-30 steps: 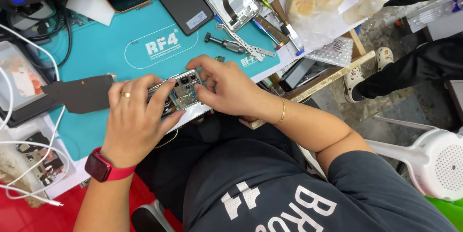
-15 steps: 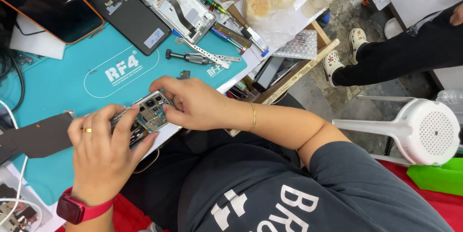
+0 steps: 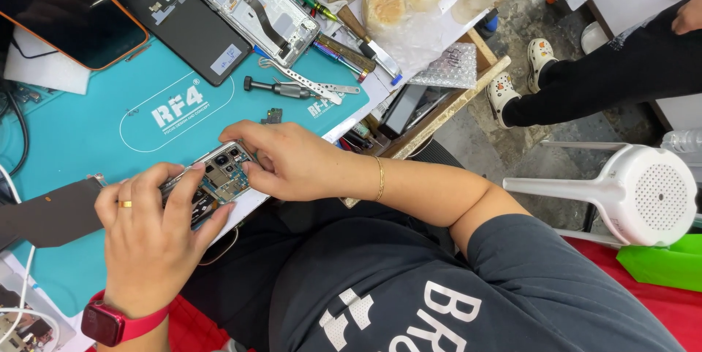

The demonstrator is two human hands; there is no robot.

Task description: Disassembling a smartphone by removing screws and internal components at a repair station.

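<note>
Left hand (image 3: 150, 239): you are cradling the opened phone (image 3: 212, 185) from below, fingers (image 3: 157, 176) clamped along its near edge, ring and red watch showing.
Opened phone: it is lying between both your hands, just above the teal mat (image 3: 88, 133) on the surface, camera end pointing away from your fingers.
Right hand (image 3: 292, 162): you are pressing your fingers together on the phone's upper corner, seemingly working a small part there.
Step in hand: likely freeing or seating a component on the board.
Next move: it is calling for a steady, fine pinch; the screwdriver (image 3: 281, 89) is lying beyond your right fingers.
</note>
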